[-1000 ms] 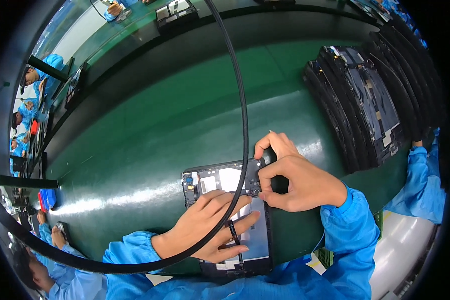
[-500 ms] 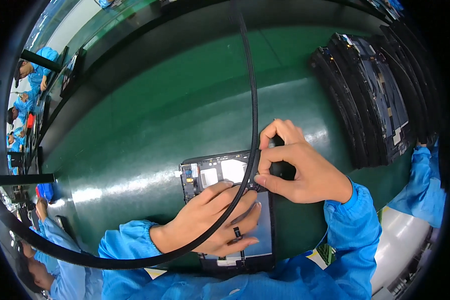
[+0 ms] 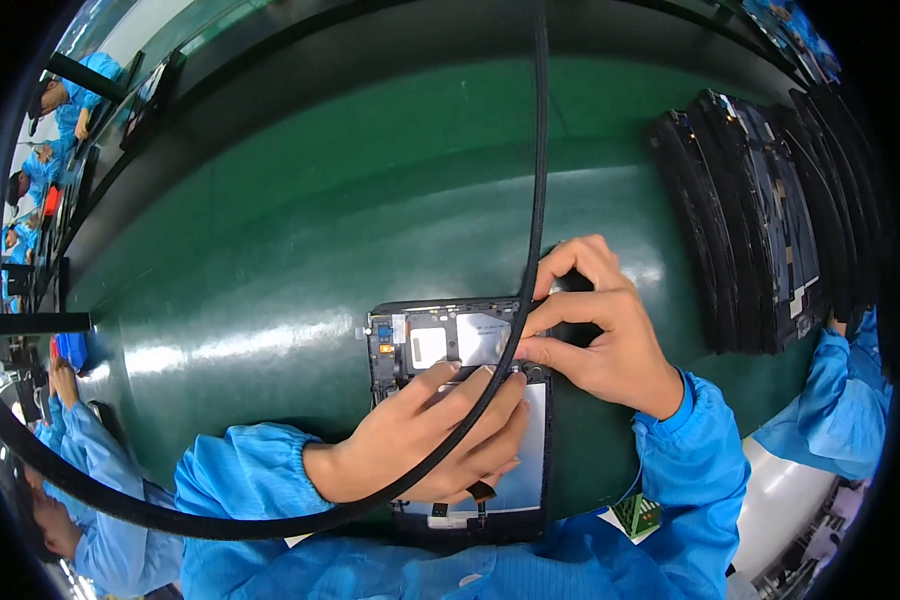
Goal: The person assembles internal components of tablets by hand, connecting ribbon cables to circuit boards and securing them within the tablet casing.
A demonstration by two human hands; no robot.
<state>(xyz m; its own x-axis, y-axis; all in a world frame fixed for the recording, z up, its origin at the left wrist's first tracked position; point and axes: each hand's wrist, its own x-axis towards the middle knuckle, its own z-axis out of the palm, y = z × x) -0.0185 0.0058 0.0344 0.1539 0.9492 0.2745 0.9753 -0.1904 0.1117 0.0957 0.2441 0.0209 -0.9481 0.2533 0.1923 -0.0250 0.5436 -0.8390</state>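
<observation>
The right hand (image 3: pixel 625 345) made a pinch; on what, behind the cable (image 3: pixel 541 150), I could not tell. From there the uncovered tablet (image 3: pixel 533 455) lay toward seven o'clock, long axis twelve to six; over its middle, nearer, was the left hand (image 3: pixel 410 440), grip also unclear.

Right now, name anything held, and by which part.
Cannot be told: the left hand lies over the opened device; the right hand is at its upper right corner, partly behind the cable.
</observation>
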